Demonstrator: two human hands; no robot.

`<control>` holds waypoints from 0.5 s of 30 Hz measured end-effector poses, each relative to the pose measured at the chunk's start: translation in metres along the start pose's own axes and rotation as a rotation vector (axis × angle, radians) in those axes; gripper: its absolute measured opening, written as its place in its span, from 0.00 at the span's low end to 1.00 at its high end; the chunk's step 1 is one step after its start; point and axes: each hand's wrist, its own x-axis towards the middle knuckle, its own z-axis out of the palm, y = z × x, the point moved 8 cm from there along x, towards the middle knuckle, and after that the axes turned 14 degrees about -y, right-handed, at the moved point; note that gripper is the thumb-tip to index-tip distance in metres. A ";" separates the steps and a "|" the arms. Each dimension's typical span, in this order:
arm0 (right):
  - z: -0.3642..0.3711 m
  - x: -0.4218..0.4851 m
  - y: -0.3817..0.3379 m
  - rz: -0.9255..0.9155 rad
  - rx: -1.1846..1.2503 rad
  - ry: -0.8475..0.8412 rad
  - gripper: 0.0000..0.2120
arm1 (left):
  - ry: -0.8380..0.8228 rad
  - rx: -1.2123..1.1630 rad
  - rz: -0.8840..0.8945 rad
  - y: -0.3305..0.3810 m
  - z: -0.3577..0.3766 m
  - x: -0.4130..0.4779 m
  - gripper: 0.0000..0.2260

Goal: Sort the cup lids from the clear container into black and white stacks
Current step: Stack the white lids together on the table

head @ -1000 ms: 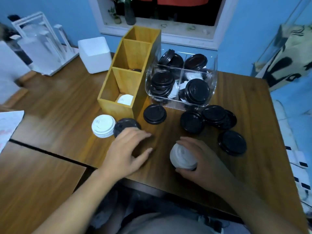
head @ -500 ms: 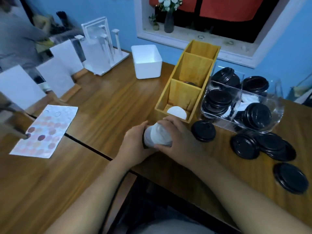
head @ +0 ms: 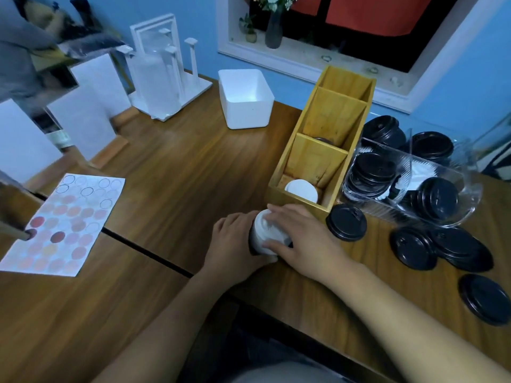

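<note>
White lids in a stack [head: 266,233] are held between both hands near the front edge of the surface [head: 171,172], just before the near end of a wooden organiser [head: 318,158]. The left hand [head: 235,243] is curled round the stack's left side. The right hand [head: 300,239] is laid over it, with fingers across the top and the thumb pressed to the near side. A dark rim is seen at the foot of the stack; what it belongs to cannot be told.

One more white lid [head: 301,190] is lodged in the organiser's nearest compartment. The clear container [head: 453,217] is set just right of the organiser, toward the back right corner, and is filled with black lids and some white ones.

A single black lid [head: 346,222] is laid flat just right of the right hand. Further black lids [head: 414,248] are heaped in an overlapping cluster toward the right edge, and a lone lid [head: 485,298] is laid apart from them, nearer the front.

A white box [head: 246,98] and a white rack [head: 163,70] are placed along the back edge. A sheet of printed circles [head: 63,225] is spread near the left edge.
</note>
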 end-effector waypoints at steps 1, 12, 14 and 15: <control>0.000 0.001 -0.001 0.011 -0.001 0.006 0.23 | 0.006 -0.001 0.006 0.000 0.000 0.000 0.41; -0.004 0.005 0.000 0.133 -0.020 -0.023 0.27 | -0.055 -0.008 0.027 0.006 -0.002 0.014 0.40; -0.003 -0.004 -0.001 0.125 -0.022 -0.022 0.28 | -0.062 -0.007 0.034 0.009 -0.003 0.013 0.40; -0.004 -0.011 -0.001 0.117 -0.006 -0.005 0.29 | -0.062 -0.008 0.041 0.010 -0.002 0.012 0.40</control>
